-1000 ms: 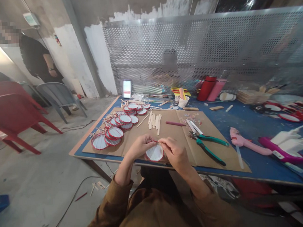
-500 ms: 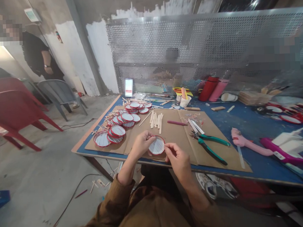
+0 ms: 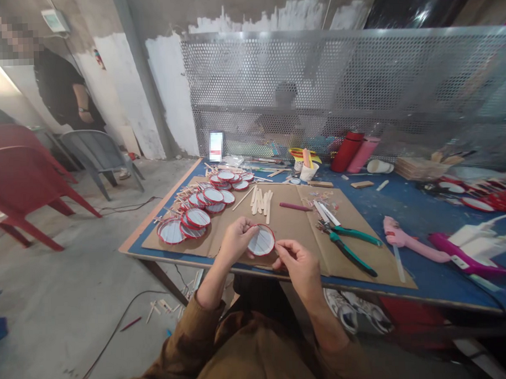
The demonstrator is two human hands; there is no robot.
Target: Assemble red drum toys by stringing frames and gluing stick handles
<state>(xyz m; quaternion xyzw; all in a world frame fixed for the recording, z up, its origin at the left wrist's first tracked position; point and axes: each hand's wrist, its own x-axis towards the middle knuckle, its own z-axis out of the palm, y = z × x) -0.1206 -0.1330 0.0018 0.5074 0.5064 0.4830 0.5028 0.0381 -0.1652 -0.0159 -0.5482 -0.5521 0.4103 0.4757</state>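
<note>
My left hand (image 3: 237, 238) is closed on the left edge of a round white disc with a red rim (image 3: 262, 240), held tilted above the table's front edge. At the disc's lower right edge my right hand (image 3: 297, 261) pinches thumb and forefinger together; what is between them, if anything, is too small to make out. Behind the hands lie several flat wooden sticks (image 3: 262, 203) on a cardboard sheet (image 3: 293, 227). To their left, similar red-rimmed discs (image 3: 198, 217) are piled with small sticks jutting out. Green-handled pliers (image 3: 350, 252) rest right of my right hand.
A dark red stick (image 3: 295, 206) and white-handled tool (image 3: 326, 213) lie on the cardboard. Farther right are a pink glue gun (image 3: 416, 243) and a purple tool (image 3: 456, 254). Bottles (image 3: 348, 151), a paper cup (image 3: 309, 171) and a phone (image 3: 215, 146) stand along the back. A person (image 3: 64, 88) stands far left.
My right fingertips have shifted slightly down the disc's right edge. The disc stays in my left hand, its face tilted a little differently. The view has swung slightly.
</note>
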